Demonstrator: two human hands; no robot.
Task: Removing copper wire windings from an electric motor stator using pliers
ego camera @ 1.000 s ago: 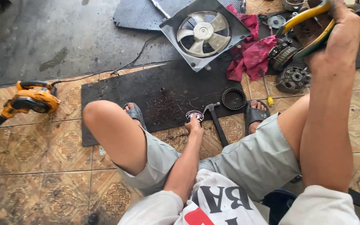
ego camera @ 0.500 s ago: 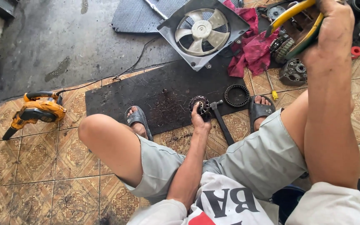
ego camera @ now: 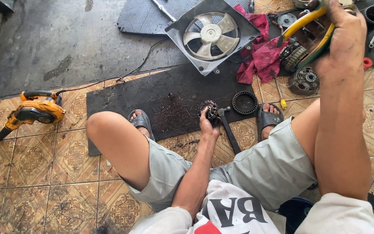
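With left hand (ego camera: 207, 125) fingers curled around the small wound rotor (ego camera: 210, 109) and right hand (ego camera: 345, 37) gripping yellow-handled pliers (ego camera: 308, 26), either could slip onto tiles.

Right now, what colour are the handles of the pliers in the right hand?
Yellow with green edging on the pliers; head view shows it.

The left hand (ego camera: 207, 125) covers most of the small dark rotor (ego camera: 210, 109), so its lower part cannot be seen. The right hand (ego camera: 345, 34) hides the middle of the yellow-handled tool (ego camera: 301, 21), whose top is cut off by the upper edge. Red rag (ego camera: 260, 56) covers the parts beneath it. The grey mat (ego camera: 143, 17) runs off the top edge.
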